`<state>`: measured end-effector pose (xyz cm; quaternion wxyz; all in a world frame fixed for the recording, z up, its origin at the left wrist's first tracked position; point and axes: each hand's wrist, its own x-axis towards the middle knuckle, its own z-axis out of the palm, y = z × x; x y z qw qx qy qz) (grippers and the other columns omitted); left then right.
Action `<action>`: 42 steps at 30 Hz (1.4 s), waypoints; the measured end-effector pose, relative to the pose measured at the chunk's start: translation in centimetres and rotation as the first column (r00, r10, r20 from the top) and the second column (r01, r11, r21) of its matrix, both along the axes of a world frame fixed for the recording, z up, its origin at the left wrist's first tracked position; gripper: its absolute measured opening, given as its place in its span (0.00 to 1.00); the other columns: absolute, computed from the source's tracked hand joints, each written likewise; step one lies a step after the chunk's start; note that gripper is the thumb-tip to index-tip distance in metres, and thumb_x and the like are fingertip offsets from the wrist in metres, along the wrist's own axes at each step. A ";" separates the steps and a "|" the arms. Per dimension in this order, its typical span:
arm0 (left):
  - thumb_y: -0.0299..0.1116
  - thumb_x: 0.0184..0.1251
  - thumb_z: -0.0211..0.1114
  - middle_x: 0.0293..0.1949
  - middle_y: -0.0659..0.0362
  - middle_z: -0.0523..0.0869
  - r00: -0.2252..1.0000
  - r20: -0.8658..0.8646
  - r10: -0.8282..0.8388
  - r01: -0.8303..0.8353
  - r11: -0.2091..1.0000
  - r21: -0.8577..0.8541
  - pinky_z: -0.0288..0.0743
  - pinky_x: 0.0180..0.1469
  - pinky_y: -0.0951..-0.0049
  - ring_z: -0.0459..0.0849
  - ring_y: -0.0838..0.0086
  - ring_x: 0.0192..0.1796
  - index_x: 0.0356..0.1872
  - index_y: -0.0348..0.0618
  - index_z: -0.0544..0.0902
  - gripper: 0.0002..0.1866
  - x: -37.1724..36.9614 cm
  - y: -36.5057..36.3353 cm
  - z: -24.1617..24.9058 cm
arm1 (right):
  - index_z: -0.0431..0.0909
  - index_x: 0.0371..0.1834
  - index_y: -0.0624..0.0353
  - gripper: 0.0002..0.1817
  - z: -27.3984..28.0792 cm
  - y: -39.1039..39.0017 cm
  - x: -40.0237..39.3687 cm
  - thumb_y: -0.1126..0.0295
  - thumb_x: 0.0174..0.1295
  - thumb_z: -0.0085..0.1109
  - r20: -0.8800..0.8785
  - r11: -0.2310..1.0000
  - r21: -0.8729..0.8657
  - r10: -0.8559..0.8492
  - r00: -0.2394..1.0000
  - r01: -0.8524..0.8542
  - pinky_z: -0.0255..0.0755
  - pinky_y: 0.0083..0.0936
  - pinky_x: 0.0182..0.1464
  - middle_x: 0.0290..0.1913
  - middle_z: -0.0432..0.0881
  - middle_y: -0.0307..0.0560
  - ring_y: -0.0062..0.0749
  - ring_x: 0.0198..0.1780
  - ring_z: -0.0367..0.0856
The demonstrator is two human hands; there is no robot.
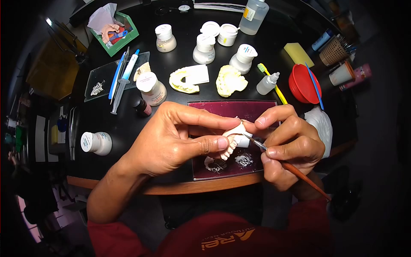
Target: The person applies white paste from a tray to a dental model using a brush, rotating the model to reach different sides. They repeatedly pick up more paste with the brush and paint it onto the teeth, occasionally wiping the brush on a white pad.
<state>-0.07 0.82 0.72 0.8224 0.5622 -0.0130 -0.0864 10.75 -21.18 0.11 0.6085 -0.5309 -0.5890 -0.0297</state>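
Note:
My left hand (165, 139) grips a small off-white dental cast (231, 140) between thumb and fingers, with its row of teeth facing down. My right hand (293, 147) holds a thin brush (295, 171) with a reddish-brown handle and metal ferrule, like a pen. The brush's dark tip is at the cast's right edge; whether it touches cannot be told. Fingers of the right hand come close to the cast's upper end. Below both hands lies a dark red glass slab (201, 109). White paste or powder (244, 160) is spread in patches on it.
Behind the slab stand two yellowish dental casts (231, 81), several white-lidded jars (165, 38) and a dropper bottle (268, 83). A red rubber bowl (302, 83) and white tissue (319, 124) are at right. At left are syringes (124, 79), a green bin (133, 34) and another jar (96, 143).

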 end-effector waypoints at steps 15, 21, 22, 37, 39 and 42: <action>0.20 0.64 0.74 0.46 0.50 0.89 1.000 -0.008 0.009 -0.009 0.999 0.035 0.84 0.49 0.76 0.88 0.74 0.45 0.56 0.32 0.87 0.18 0.0 0.0 0.6 | 0.80 0.31 0.62 0.13 0.2 0.2 -0.5 0.89 0.42 0.63 0.015 1.000 0.006 -0.008 1.000 0.008 0.87 0.43 0.49 0.30 0.78 0.46 0.50 0.48 0.85; 0.20 0.66 0.73 0.45 0.50 0.91 1.000 0.015 0.004 -0.004 1.000 0.019 0.85 0.48 0.76 0.89 0.75 0.44 0.57 0.32 0.86 0.18 0.0 0.1 0.2 | 0.81 0.31 0.63 0.13 0.3 0.1 -0.6 0.89 0.42 0.63 0.021 1.000 0.003 -0.006 1.000 0.006 0.88 0.43 0.50 0.31 0.78 0.46 0.50 0.49 0.85; 0.19 0.66 0.72 0.44 0.50 0.89 1.000 -0.004 0.001 -0.001 1.000 0.006 0.85 0.47 0.75 0.89 0.73 0.43 0.57 0.31 0.85 0.18 -0.1 0.0 0.4 | 0.81 0.31 0.63 0.13 0.3 0.1 -0.6 0.89 0.42 0.64 0.018 1.000 0.008 -0.007 1.000 0.007 0.88 0.43 0.50 0.31 0.78 0.47 0.50 0.49 0.85; 0.19 0.68 0.69 0.43 0.48 0.89 1.000 -0.005 -0.011 0.011 0.999 -0.051 0.87 0.44 0.71 0.89 0.70 0.42 0.60 0.28 0.83 0.19 -0.1 0.0 0.2 | 0.83 0.35 0.63 0.12 0.1 -0.1 -0.1 0.87 0.46 0.67 0.116 1.000 0.003 0.009 0.993 -0.010 0.87 0.44 0.53 0.33 0.79 0.46 0.51 0.52 0.84; 0.19 0.68 0.69 0.43 0.48 0.89 1.000 -0.005 -0.013 0.012 0.999 -0.050 0.87 0.44 0.71 0.89 0.70 0.42 0.60 0.28 0.83 0.19 -0.1 0.0 0.1 | 0.83 0.35 0.63 0.12 0.1 0.0 -0.2 0.87 0.46 0.67 0.122 1.000 0.004 0.010 0.992 -0.010 0.87 0.45 0.53 0.33 0.79 0.46 0.51 0.52 0.84; 0.18 0.68 0.69 0.43 0.48 0.89 1.000 -0.005 -0.009 0.009 0.999 -0.046 0.87 0.44 0.72 0.89 0.70 0.42 0.60 0.28 0.83 0.19 -0.1 0.0 0.3 | 0.83 0.35 0.63 0.12 0.1 0.0 -0.2 0.87 0.46 0.67 0.135 1.000 0.009 0.005 0.991 -0.006 0.87 0.45 0.53 0.33 0.79 0.46 0.51 0.52 0.84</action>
